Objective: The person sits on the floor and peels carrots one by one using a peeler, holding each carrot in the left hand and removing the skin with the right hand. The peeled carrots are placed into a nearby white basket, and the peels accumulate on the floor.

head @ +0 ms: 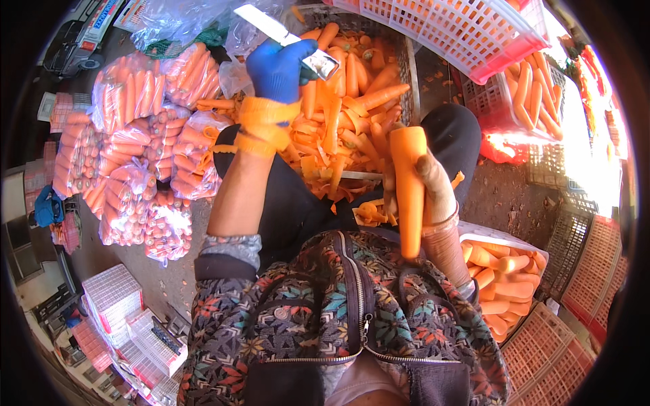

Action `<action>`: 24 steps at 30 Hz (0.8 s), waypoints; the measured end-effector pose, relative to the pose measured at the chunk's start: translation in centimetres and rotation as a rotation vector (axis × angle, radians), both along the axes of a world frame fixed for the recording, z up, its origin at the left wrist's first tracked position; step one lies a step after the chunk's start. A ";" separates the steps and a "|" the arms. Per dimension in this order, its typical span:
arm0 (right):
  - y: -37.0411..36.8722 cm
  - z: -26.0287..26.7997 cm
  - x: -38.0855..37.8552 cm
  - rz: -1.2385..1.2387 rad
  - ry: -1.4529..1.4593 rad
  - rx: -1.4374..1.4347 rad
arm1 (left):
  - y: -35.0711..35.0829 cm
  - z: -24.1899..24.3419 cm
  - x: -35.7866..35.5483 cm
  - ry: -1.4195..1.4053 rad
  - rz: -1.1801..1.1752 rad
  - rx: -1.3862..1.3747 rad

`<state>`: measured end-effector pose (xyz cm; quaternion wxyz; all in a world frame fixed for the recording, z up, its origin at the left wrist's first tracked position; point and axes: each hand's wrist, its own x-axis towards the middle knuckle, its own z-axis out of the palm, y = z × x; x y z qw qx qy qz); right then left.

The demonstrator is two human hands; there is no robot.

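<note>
My left hand (277,71), in a blue glove, grips a flat metal peeler (266,24) with a slotted end above the peelings. Orange peel is stuck around that wrist. In my right hand (441,195), whose glove is stained, a large peeled carrot (408,188) stands nearly lengthwise, thick end away from me. The two hands are well apart, and the peeler does not touch this carrot. Between my knees a crate (415,96) holds whole carrots (351,76) under and among long peel strips (332,124).
Clear bags of carrots (129,96) are piled on the left. A crate of peeled carrots (508,284) stands by my right hip, another crate of carrots (490,104) at the upper right. A white-and-pink crate (447,25) sits ahead. Stacked crates (114,294) and a parked vehicle (81,43) are further left.
</note>
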<state>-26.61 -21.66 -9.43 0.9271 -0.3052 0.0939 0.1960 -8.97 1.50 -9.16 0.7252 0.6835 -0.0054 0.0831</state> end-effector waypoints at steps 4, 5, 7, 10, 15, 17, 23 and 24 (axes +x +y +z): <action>0.4 0.7 1.6 -0.036 -0.032 -0.507 | -1.3 2.0 -4.1 0.022 -0.074 -0.173; 0.8 0.9 1.9 -0.036 -0.041 -0.644 | -2.4 2.7 -5.8 0.115 -0.120 -0.179; 1.5 1.2 2.2 -0.036 -0.052 -0.832 | -4.1 4.0 -7.3 0.206 -0.272 -0.205; 2.0 1.8 1.5 -0.030 -0.242 -1.167 | -4.5 5.4 -6.1 0.105 -0.230 -0.020; 1.9 1.7 1.1 -0.092 -0.473 -1.601 | -2.6 5.8 -4.3 0.103 -0.087 -0.100; 2.1 1.4 1.4 -0.072 -0.467 -1.694 | -3.2 5.3 -5.2 0.243 -0.241 -0.116; 1.6 3.0 0.9 -0.062 -0.761 -1.736 | -2.1 3.0 -3.5 0.129 0.006 -0.033; 1.1 3.3 0.9 -0.071 -0.581 -1.392 | -0.8 2.5 -2.8 0.202 0.114 0.099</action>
